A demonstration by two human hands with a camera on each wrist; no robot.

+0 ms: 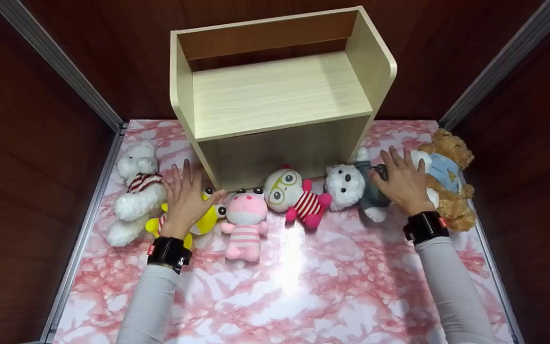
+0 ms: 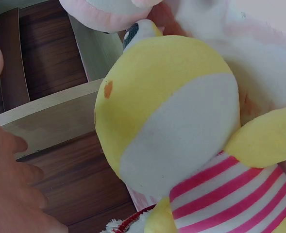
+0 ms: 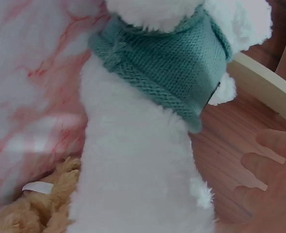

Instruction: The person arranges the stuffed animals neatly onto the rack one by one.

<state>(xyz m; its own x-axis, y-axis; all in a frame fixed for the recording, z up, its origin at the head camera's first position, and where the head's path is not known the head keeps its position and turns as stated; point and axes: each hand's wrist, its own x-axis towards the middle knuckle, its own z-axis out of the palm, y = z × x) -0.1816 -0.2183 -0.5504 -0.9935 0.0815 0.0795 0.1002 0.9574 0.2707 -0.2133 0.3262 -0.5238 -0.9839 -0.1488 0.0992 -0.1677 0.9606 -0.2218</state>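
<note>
My left hand [image 1: 186,200], fingers straight and spread, is over a yellow plush toy [image 1: 204,222] and hides part of it. In the left wrist view this yellow plush [image 2: 157,107] has a striped body and lies beside the hand. To its left is a white plush [image 1: 134,200] in a striped top. My right hand [image 1: 403,184] is spread too, over the lower part of a white plush dog [image 1: 345,186] wearing a green knitted sweater [image 3: 167,68]. A brown teddy bear [image 1: 451,210] in blue lies just right of it. Whether either hand touches a toy, I cannot tell.
A pale wooden shelf unit [image 1: 280,95] stands at the back. Before it lie a pink plush [image 1: 245,229] and a round-headed plush [image 1: 282,191] with yellow glasses. Dark wood panels [image 1: 31,167] border the pink marbled surface [image 1: 303,296] at the sides and back.
</note>
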